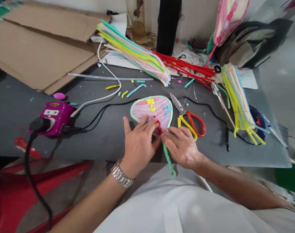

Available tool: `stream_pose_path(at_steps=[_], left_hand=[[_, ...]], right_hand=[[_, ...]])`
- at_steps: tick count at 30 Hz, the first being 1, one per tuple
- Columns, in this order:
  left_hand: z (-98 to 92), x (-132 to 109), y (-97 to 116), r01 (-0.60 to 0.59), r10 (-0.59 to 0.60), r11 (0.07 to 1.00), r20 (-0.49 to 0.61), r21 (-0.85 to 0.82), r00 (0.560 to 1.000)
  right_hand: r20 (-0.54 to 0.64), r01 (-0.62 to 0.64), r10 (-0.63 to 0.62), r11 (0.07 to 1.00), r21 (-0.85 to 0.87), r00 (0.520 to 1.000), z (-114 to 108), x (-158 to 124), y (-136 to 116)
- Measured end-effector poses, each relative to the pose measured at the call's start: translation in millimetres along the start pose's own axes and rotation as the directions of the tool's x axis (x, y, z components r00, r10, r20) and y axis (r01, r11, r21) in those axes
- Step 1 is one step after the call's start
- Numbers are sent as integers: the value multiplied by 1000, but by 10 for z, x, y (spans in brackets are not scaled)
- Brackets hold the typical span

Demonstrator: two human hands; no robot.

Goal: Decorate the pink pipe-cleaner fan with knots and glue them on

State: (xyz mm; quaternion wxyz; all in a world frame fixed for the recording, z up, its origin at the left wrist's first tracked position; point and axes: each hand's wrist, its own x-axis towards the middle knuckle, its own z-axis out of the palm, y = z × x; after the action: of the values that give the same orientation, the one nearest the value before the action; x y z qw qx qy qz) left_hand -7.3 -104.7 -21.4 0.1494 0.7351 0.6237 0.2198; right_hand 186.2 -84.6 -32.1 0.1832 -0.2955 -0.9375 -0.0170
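Observation:
A small pink fan (pixel 151 110) with a green rim lies flat on the grey table (pixel 108 136), its green handle (pixel 168 158) pointing toward me. A yellow shape and a blue shape are stuck on its face. My left hand (pixel 139 142) lies flat on the fan's lower edge, fingers stretched out. My right hand (pixel 181 144) rests beside it, its fingertips meeting the left hand's at a small red piece (pixel 158 126) on the fan. A metal watch sits on my left wrist.
Scissors (pixel 188 118) with red and yellow handles lie just right of the fan. A purple power strip (pixel 52 118) with cables sits at the left. Bundles of coloured straws (pixel 137 53) lie at the back and the right. Cardboard sheets (pixel 40 42) cover the far left.

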Motion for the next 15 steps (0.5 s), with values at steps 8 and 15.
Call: stream_pose_path(at_steps=[8, 15], left_hand=[[-6, 10, 12, 3, -3, 1000, -8, -9, 1000], [-15, 16, 4, -12, 12, 1000, -9, -11, 1000]], right_hand=[[-22, 35, -36, 999, -42, 999, -14, 8, -2], [-46, 57, -60, 997, -53, 997, -4, 22, 3]])
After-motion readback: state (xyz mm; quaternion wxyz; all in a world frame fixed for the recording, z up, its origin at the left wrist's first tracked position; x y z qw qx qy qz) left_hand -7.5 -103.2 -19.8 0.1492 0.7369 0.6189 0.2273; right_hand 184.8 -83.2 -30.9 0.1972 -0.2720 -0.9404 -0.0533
